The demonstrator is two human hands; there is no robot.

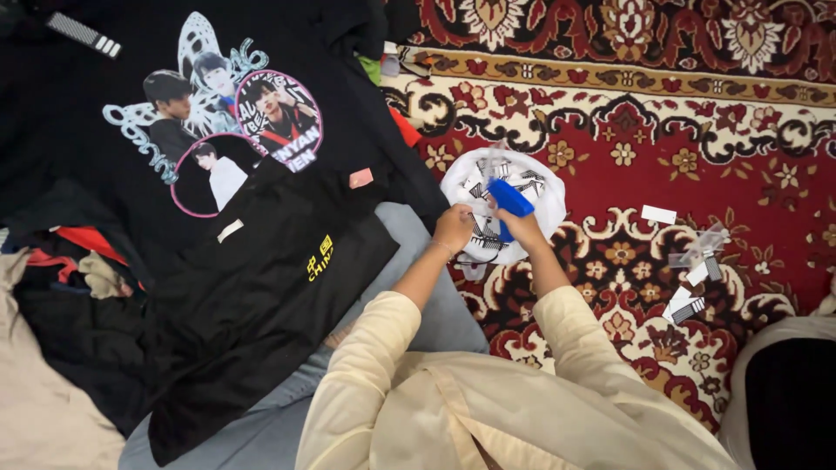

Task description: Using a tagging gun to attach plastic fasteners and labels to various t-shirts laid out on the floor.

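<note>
Seen from above, a person in cream sleeves sits on a red patterned carpet. Both hands meet near the middle of the frame over a white plastic bag with black markings that lies on the carpet. The left hand has its fingers clenched on the near edge of the bag. The right hand is just beside it, its fingers grasping a blue tool, which rests against the bag; what kind of tool it is cannot be told.

A black T-shirt with a printed picture of people in round pink-edged frames is spread out at the upper left, reaching down to the lower left. It partly covers a grey-blue cloth beside the left forearm. A heap of mixed clothing sits at the left edge. To the right of the hands, well apart from them, small white tags and clear plastic scraps lie on the carpet.
</note>
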